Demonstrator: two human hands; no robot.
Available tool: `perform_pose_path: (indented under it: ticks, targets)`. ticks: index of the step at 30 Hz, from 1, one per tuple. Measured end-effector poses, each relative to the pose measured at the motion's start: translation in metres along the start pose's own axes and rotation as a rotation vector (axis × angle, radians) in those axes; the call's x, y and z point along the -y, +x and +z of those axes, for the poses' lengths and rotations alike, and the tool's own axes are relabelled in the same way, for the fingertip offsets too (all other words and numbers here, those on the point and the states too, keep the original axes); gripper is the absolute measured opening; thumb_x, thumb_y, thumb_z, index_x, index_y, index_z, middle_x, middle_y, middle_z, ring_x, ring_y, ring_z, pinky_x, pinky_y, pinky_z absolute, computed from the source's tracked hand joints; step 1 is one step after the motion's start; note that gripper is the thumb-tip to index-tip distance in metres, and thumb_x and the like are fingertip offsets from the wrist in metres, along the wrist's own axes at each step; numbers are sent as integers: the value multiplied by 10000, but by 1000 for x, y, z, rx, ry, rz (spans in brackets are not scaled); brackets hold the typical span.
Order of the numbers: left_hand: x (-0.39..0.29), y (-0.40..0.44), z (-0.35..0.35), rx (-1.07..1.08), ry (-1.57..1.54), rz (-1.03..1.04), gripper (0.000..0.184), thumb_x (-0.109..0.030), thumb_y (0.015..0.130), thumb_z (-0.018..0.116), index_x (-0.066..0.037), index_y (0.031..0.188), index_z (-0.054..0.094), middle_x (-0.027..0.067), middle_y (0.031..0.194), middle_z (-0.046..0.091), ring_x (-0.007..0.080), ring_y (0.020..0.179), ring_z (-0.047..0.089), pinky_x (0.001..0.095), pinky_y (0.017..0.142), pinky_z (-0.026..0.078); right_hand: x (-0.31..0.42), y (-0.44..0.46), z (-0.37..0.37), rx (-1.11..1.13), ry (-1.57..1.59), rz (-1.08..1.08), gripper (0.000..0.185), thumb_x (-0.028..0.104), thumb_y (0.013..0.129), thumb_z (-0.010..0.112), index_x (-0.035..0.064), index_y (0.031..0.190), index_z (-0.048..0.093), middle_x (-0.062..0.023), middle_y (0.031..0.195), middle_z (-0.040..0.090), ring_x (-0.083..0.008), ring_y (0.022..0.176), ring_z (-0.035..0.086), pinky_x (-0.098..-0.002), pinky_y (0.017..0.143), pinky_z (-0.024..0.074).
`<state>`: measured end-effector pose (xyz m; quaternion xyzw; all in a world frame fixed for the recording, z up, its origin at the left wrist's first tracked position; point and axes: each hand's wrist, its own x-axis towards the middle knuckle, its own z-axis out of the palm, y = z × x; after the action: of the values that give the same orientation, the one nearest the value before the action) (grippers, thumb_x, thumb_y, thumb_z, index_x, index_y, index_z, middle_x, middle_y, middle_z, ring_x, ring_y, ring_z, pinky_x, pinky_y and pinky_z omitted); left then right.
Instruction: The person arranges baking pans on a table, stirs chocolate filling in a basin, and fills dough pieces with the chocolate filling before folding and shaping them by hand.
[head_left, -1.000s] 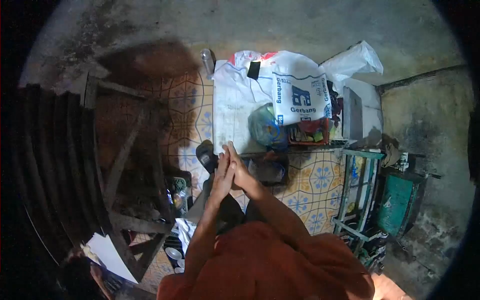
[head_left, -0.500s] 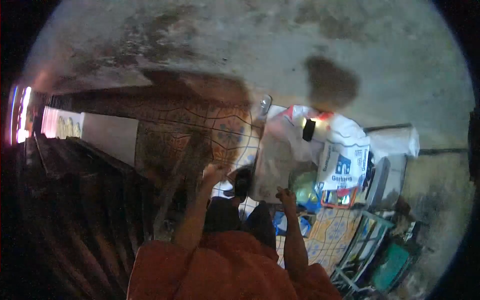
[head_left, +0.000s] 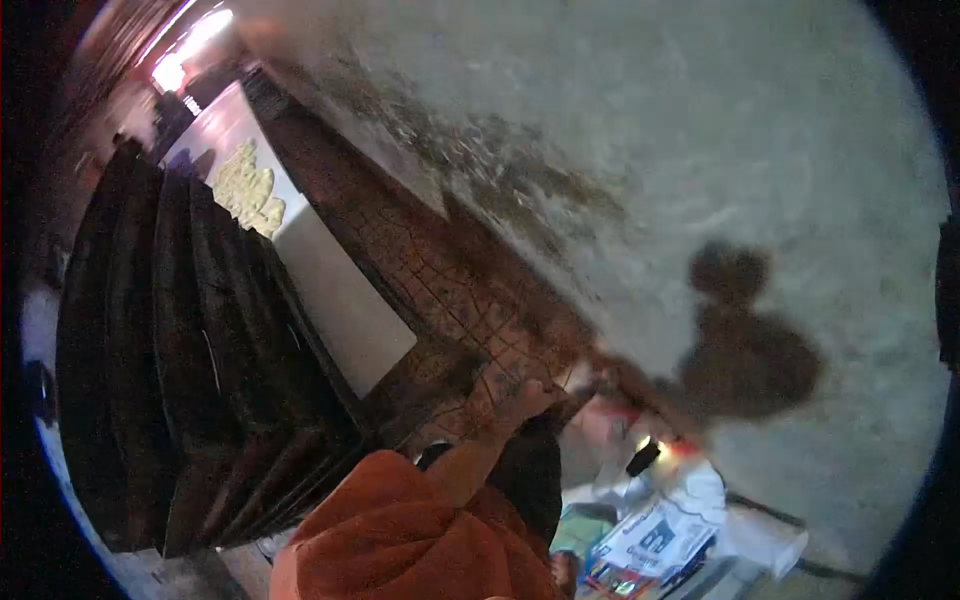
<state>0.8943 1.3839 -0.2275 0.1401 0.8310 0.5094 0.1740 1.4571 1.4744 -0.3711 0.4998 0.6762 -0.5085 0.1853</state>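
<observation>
My left hand [head_left: 538, 397] reaches forward over the tiled floor, near the base of the wall. Blur smears its fingers, so I cannot tell whether it holds anything. A small pale object [head_left: 580, 376] shows just beyond it, too blurred to name. Low in the view, my right hand [head_left: 565, 570] is mostly hidden by my body and sits beside a white printed sack [head_left: 650, 540]. A lit lamp with a black part [head_left: 643, 458] shines above that sack.
To the left is a long white board [head_left: 345, 300] bearing pale yellow lumpy pieces [head_left: 245, 190]. Dark ridged panels [head_left: 210, 370] stand alongside it. A stained grey wall [head_left: 640, 130] rises at right, with a shadow on it. Patterned tiles [head_left: 450, 295] run between board and wall.
My view has swung left, bringing more of the white board and yellow pieces into sight. The sack and lamp now sit lower in view. My right hand has dropped toward the bottom edge.
</observation>
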Motion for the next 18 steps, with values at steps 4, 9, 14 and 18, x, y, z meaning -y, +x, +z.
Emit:
perform_pose_path:
  ticks: [4, 9, 14, 18]
  targets:
    - [4, 68, -5, 21, -4, -186, 467, -386, 852, 685, -8, 1120, 633, 151, 919, 663, 254, 918, 623, 422, 831, 481, 148, 79, -80, 99, -162, -16, 298, 259, 899, 583, 14, 728, 598, -34, 662, 601, -176, 610, 603, -318, 562, 486]
    - [-22, 153, -43, 127, -107, -348, 493, -422, 850, 679, -36, 1152, 620, 155, 962, 665, 269, 978, 620, 429, 860, 470, 342, 218, -155, 215, -361, -249, 299, 254, 896, 588, 2, 736, 604, -41, 669, 611, -178, 639, 620, -314, 586, 491]
    - [-132, 168, -136, 49, 79, -273, 448, -490, 862, 623, -113, 1103, 637, 145, 1032, 677, 350, 1042, 609, 437, 874, 462, 584, 280, -144, 350, -606, -622, 301, 250, 893, 594, -10, 744, 610, -48, 677, 621, -181, 669, 637, -311, 610, 496]
    - [-163, 155, -189, -134, 2, -242, 420, -481, 871, 631, -105, 1058, 645, 123, 991, 690, 311, 959, 647, 411, 839, 478, 758, 232, -83, 498, -705, -855, 302, 248, 891, 598, -18, 749, 614, -53, 682, 627, -182, 686, 648, -308, 624, 499]
